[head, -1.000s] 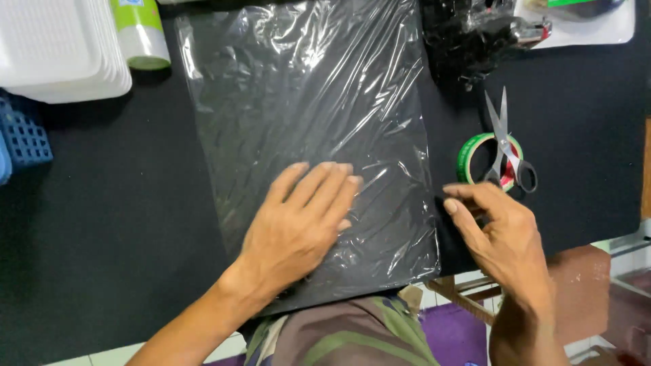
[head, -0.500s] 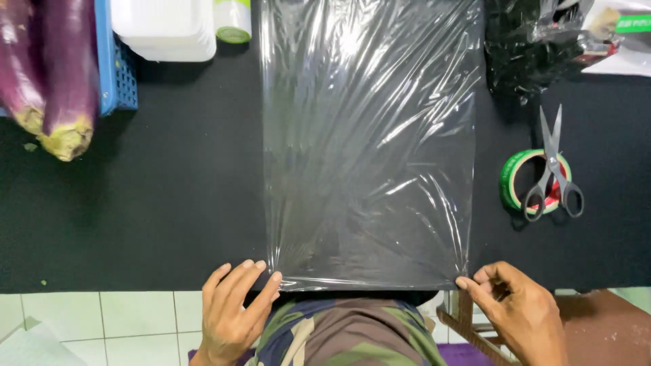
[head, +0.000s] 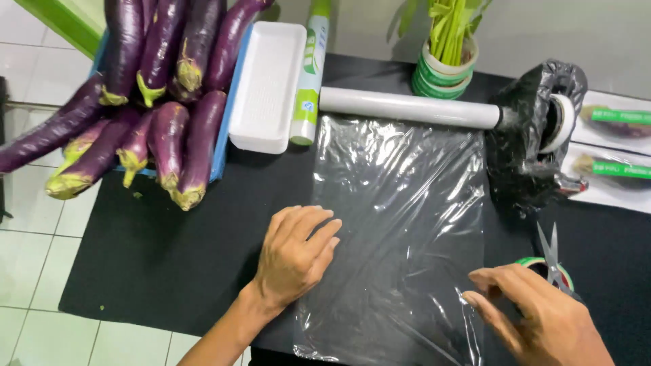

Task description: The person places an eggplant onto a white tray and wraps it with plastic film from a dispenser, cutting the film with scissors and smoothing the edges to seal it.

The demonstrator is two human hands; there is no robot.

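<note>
Cling film (head: 400,224) lies spread flat on the black bench (head: 163,257), drawn out from its roll (head: 410,108), which sits across the far end so the sheet runs straight toward the person. The left hand (head: 295,254) rests palm down with its fingers spread on the film's left edge, not gripping anything, seemingly pressing the sheet so it stays smooth against the mat. The right hand (head: 536,315) hovers at the film's right edge with fingers loosely curled and nothing held, just beside the scissors (head: 553,254) lying over a green tape roll (head: 542,268), both kept within easy reach. A white foam tray (head: 268,85) and a boxed film roll (head: 310,74) stand beside a blue crate (head: 227,115) piled with purple eggplants (head: 156,102). Already wrapped trays (head: 614,146) lie at the far right, next to a black bag (head: 536,135) bunched around the roll's holder.
</note>
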